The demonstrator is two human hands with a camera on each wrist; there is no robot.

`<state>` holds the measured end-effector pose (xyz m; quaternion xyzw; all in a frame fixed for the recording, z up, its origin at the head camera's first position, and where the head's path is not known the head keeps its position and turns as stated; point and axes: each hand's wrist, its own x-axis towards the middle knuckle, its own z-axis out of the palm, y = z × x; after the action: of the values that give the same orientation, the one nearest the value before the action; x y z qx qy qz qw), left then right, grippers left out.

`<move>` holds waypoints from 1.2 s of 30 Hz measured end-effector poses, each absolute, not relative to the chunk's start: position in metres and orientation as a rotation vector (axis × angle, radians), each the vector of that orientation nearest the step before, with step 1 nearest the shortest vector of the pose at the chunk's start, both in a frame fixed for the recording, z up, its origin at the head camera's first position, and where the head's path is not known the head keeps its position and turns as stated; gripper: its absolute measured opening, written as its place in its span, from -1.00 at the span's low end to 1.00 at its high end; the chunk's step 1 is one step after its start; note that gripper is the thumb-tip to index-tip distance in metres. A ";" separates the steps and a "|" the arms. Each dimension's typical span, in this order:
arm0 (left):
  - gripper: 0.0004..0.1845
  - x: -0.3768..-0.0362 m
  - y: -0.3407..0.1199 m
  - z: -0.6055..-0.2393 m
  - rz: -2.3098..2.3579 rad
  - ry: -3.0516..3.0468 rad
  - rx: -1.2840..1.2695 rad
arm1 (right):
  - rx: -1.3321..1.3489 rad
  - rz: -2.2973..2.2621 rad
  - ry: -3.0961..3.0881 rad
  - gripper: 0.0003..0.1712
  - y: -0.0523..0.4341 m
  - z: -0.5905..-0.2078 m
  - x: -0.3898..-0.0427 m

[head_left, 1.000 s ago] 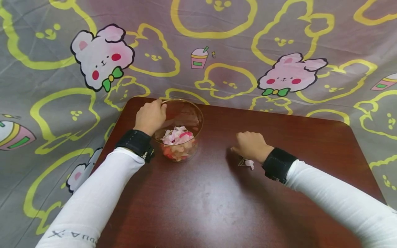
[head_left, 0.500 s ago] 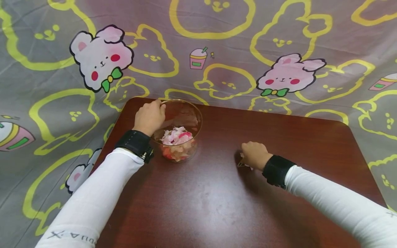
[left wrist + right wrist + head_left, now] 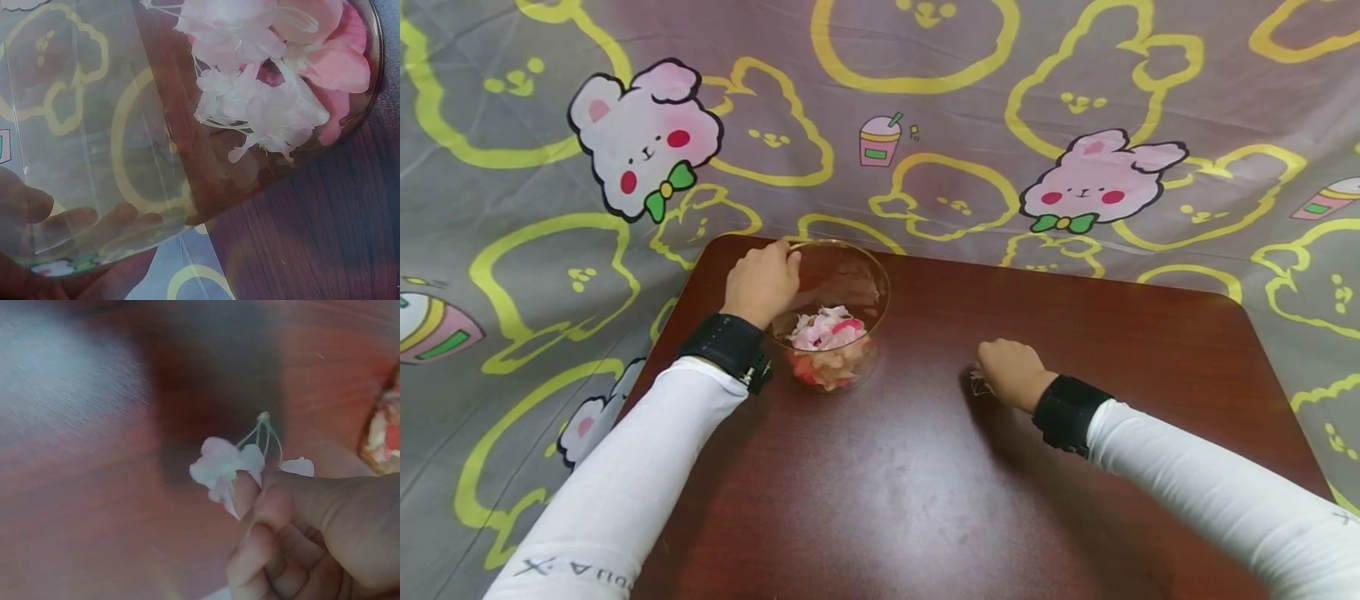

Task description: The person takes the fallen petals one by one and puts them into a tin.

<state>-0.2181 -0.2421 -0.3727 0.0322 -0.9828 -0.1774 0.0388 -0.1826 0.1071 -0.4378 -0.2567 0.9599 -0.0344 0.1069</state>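
My left hand [image 3: 762, 283] grips the left wall of a clear glass bowl [image 3: 886, 287] at its rim; some of its fingers [image 3: 125, 219] show through the glass in the left wrist view. Pink, white and red flowers [image 3: 827, 329] fill the bottom of the bowl. To the right of it, my right hand [image 3: 1015, 375] pinches a small pale pink flower sprig [image 3: 215, 464] between thumb and fingers. The sprig's thin stems meet at a pale green tip. Just above the table, the hand covers most of it in the head view.
A dark reddish-brown wooden table [image 3: 910, 500] with rounded corners lies under both hands. Behind and to the left hangs a grey cloth [image 3: 955, 125] printed with yellow outlines and rabbits. Between the bowl and my right hand lies a stretch of bare tabletop.
My right hand has come nearer and lower over the flower sprig and now pinches it; the sprig has shifted slightly left. The left hand and bowl stay in place.
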 end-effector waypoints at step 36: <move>-0.59 -0.217 -0.242 -0.371 -0.538 -3.018 0.104 | -0.908 -0.825 3.024 -0.93 0.008 -0.316 -0.186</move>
<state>-0.2169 -0.2422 -0.3711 0.0337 -0.9832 -0.1753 0.0372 -0.1863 0.0083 -0.3164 -0.2776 0.9250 -0.2523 -0.0606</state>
